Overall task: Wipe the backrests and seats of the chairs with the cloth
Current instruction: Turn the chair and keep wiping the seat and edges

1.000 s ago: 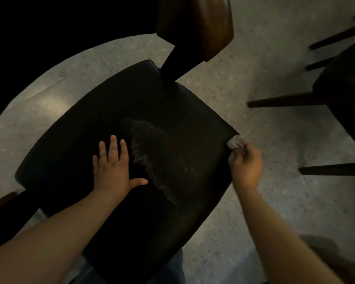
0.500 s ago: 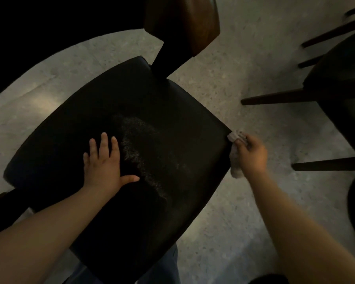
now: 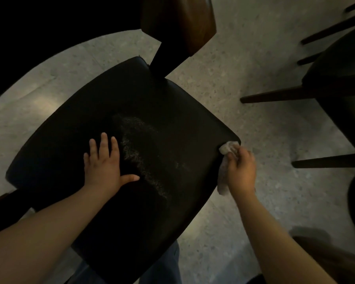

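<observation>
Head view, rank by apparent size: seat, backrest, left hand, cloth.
1. seat
2. backrest, cut off by the frame top
3. left hand, not far behind the backrest and nearer the camera
4. cloth, partly hidden in the right hand

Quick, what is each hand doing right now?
Left hand: open, fingers straight, flat on the black seat.
Right hand: fingers curled round the cloth at the seat's corner.
</observation>
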Tool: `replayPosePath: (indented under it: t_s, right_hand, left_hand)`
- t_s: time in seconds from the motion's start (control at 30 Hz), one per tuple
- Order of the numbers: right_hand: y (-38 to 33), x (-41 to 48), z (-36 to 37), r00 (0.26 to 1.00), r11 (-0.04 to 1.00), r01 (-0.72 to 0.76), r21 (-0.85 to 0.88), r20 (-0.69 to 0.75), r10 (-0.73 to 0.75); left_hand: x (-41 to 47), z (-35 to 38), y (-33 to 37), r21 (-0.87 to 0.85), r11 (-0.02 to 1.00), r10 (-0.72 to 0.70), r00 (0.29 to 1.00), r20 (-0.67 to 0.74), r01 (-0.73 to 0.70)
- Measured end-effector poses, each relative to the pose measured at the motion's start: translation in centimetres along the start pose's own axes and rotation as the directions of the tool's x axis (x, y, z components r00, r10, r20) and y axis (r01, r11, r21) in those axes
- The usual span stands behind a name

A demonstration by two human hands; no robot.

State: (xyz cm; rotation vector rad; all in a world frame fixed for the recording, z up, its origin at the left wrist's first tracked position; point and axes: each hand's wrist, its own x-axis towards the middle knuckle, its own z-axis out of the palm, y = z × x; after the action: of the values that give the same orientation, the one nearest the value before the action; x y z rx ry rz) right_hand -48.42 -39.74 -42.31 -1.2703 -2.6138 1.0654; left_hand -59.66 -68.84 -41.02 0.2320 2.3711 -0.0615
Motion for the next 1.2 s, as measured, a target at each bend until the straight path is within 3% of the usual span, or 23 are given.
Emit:
replayPosePath:
  t_s: [0.1, 0.27, 0.43, 0.53, 0.67, 0.83, 1.0, 1.2]
  right_hand:
    - [-0.4, -3.4, 1.6, 0.999, 1.000, -0.028, -0.012, 0.036, 0.028]
    - [-2.0, -7.7, 1.0, 0.920, 0.967, 0.247, 0.065, 0.298, -0.255]
    - [-7.2, 0.1, 1.7, 0.865, 0.882, 0.467, -0.058, 0.236, -0.442]
    - [-9.0, 2.6, 4.1, 0.806, 0.845, 0.520, -0.121, 0.395, -0.440]
    - [-5.9, -1.8, 3.7, 0.722, 0.802, 0.588, -0.099, 0.511, -0.466]
    - [-4.0, -5.6, -0.1, 0.548, 0.709, 0.692, -0.136, 0.738, -0.394]
    - [-9.8, -1.2, 1.3, 0.585, 0.649, 0.746, -0.145, 0.608, -0.537]
    - [-14.2, 3.2, 7.3, 0.723, 0.769, 0.629, -0.118, 0.453, -0.522]
  left_hand:
    - [0.0, 0.1, -0.1, 0.005, 1.000, -0.002, 1.000, 0.003, 0.002]
    - [-0.1, -0.3, -0.1, -0.016, 1.000, 0.008, 1.000, 0.022, -0.008]
    - [-0.3, -0.4, -0.2, -0.037, 0.999, 0.022, 1.000, 0.015, -0.021]
    - [-0.2, -0.2, -0.3, -0.056, 0.998, 0.021, 1.000, 0.010, -0.021]
    - [0.0, 0.2, -0.4, -0.062, 0.998, 0.017, 1.000, 0.003, -0.017]
    - [0.1, 0.6, -0.6, -0.051, 0.998, 0.020, 0.999, -0.037, -0.022]
    - [0.2, 0.8, -0.8, -0.074, 0.997, 0.021, 0.998, -0.055, -0.025]
    - [0.0, 1.7, -1.9, -0.188, 0.979, 0.044, 0.987, -0.151, -0.073]
